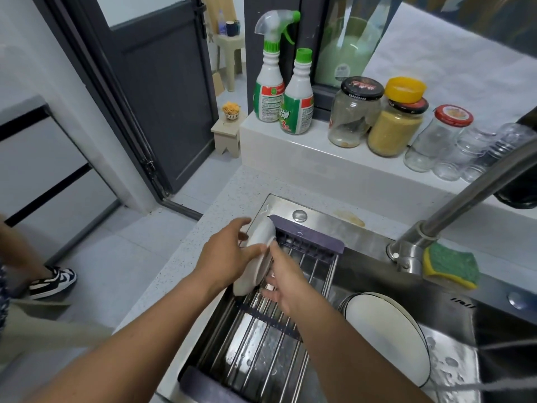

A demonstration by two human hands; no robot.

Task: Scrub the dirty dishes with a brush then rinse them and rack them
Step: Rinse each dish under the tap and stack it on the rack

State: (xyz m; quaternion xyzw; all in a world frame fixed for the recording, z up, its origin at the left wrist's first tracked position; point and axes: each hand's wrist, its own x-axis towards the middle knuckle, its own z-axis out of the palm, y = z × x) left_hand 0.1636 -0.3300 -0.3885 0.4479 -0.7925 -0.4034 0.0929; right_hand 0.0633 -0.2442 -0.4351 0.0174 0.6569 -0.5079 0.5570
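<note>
A white plate [255,258] stands on its edge on the left end of the steel-bar rack [261,347], which spans the sink. My left hand [228,258] grips the plate from the left, fingers behind it and thumb across its front. Resting against the plate's right face is my right hand [283,282], its fingers spread and fairly straight. A second white plate [386,334] with a dark rim leans in the sink basin to the right of the rack. No brush is in view.
A steel faucet [465,202] arches over the sink [453,359] from the right, with a green-and-yellow sponge [450,266] beside its base. Spray bottles [268,82] and glass jars [353,112] line the ledge behind. Another person's shoe [53,282] is on the floor at left.
</note>
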